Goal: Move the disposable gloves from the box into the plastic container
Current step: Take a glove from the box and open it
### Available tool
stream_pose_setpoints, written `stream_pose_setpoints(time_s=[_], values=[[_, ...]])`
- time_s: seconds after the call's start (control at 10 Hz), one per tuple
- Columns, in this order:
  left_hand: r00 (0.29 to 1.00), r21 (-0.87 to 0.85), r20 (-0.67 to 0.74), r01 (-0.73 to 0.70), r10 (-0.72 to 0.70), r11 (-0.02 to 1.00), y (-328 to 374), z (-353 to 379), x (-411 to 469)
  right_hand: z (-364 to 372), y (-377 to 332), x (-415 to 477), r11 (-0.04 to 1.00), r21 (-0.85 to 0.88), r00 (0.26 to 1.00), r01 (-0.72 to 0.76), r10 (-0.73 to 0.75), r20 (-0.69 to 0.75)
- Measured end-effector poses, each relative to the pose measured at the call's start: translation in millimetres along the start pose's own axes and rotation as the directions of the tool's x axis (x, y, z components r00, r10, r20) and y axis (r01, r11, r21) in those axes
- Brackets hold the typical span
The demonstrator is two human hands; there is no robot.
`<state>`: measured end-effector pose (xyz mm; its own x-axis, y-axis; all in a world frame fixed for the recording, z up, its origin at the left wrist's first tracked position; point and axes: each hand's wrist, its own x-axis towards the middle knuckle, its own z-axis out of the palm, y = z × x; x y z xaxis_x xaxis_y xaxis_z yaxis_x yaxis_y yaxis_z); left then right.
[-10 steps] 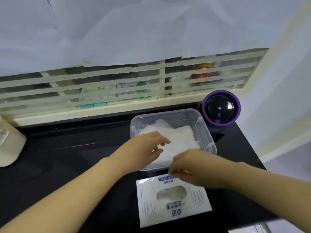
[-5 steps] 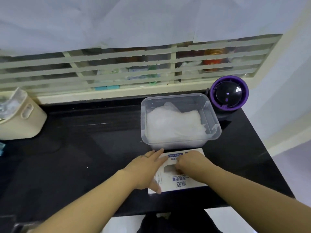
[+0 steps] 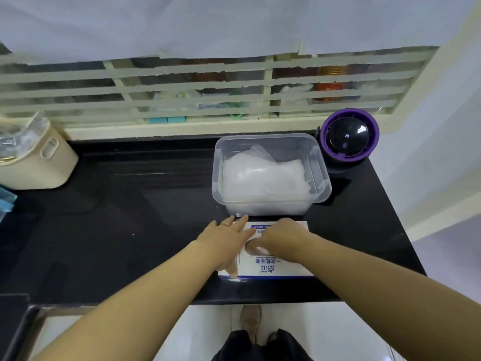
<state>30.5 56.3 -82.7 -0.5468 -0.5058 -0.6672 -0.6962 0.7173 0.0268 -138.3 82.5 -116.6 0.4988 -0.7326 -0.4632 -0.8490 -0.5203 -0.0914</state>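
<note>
The white glove box (image 3: 276, 267) with blue print lies flat near the black counter's front edge. My left hand (image 3: 226, 241) lies flat on the box's left part, fingers straight, thumb down the side. My right hand (image 3: 279, 237) is over the box's opening with its fingers curled down into it; whether they pinch a glove is hidden. Just behind the box stands the clear plastic container (image 3: 322, 175), with a pile of translucent white gloves (image 3: 263, 178) inside.
A purple and black round device (image 3: 348, 139) stands right of the container. A cream bin (image 3: 36, 157) sits at the far left. A taped window grille (image 3: 208, 92) backs the black counter (image 3: 130, 217). The counter's right edge is close.
Both hands came back from the container to the box: the left now lies on it, the right digs into its opening. The view pulled back and tilted down.
</note>
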Motion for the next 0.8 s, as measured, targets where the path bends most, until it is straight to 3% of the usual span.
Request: stream_pose_setpoints(time_s=[0.1,0.2,0.3,0.4,0.5,0.6,0.7,0.8], values=[[0.999,0.033,0.023,0.033,-0.034,0.999,4.3,-1.5,2.1,2.7,1.4,13.5,0.934,-0.321,0.987,0.158,-0.163,0.013],[0.998,0.046,0.035,0.051,-0.053,0.998,5.9,-3.1,2.7,-3.4,-10.2,-1.0,0.981,-0.174,0.996,0.085,-0.086,0.004],[0.997,0.054,0.046,0.062,-0.064,0.997,6.8,-3.5,2.6,-4.7,-6.5,-8.4,0.984,-0.166,0.997,0.066,-0.070,-0.016],[0.997,0.032,0.048,0.060,-0.061,0.998,5.5,-5.7,2.4,1.4,-2.4,-12.9,0.998,-0.025,0.977,0.066,-0.070,-0.202],[0.996,0.028,0.065,0.053,-0.055,0.998,5.3,-6.0,-0.3,-1.5,-5.0,-26.8,0.973,0.222,0.926,0.063,0.026,-0.377],[0.997,0.044,0.063,0.037,-0.040,0.998,6.1,-7.8,-3.1,-20.4,-13.0,-45.9,0.828,0.548,0.710,0.119,0.315,-0.630],[0.999,0.005,0.038,0.028,-0.028,1.000,4.5,-7.9,-5.2,-54.1,-10.6,-63.8,0.533,0.827,0.560,0.179,0.636,-0.531],[1.000,-0.017,0.016,0.008,-0.008,1.000,0.6,-6.8,-9.2,-68.8,1.5,-74.0,0.154,0.973,0.703,0.173,0.673,-0.231]])
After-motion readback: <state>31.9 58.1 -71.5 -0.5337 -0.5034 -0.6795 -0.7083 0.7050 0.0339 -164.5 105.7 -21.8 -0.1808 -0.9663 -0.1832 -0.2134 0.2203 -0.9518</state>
